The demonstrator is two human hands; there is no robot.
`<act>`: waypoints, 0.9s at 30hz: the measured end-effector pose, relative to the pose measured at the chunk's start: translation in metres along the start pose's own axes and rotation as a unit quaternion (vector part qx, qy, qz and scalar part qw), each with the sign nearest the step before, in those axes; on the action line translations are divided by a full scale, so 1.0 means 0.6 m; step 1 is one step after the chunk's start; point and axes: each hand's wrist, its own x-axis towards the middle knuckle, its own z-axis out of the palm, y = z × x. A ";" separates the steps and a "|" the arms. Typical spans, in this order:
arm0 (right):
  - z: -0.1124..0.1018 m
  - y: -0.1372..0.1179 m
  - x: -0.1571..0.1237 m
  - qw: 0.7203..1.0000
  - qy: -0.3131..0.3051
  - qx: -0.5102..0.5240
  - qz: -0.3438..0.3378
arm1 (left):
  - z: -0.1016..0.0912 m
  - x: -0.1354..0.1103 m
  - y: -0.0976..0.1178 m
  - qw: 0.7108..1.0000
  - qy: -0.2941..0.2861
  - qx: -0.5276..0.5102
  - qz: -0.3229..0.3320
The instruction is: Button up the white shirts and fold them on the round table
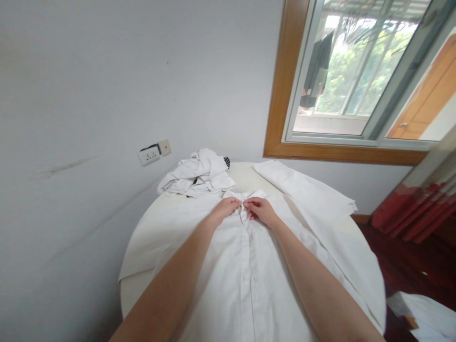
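Note:
A white button-up shirt (224, 266) lies spread front side up on a round table (242, 172), its collar toward the wall and its sleeves out to both sides. Just below the collar, my left hand (228, 207) pinches the edge of the shirt front. My right hand (259, 210) meets it there, fingertips closed on the opposite edge of the placket. Whether a button sits between the fingers is too small to make out. Lower down, the two front edges lie side by side, with a button and a buttonhole visible.
A crumpled pile of white clothing (199, 173) with black striped trim sits at the table's back left. Behind it are a wall socket (148, 155) and the wall. A wood-framed window (342, 151) is at right, beside a red and white curtain (416, 204). White cloth (427, 313) lies lower right.

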 end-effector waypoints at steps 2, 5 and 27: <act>0.007 -0.004 0.000 1.000 0.011 0.014 -0.014 | -0.001 -0.006 0.005 0.999 -0.012 -0.030 0.011; 0.015 -0.009 -0.003 0.999 0.024 0.021 -0.027 | -0.001 -0.012 0.011 0.998 -0.015 -0.057 0.023; 0.026 0.001 -0.005 0.976 0.050 -0.182 -0.112 | 0.001 -0.020 0.016 0.996 -0.046 -0.065 0.036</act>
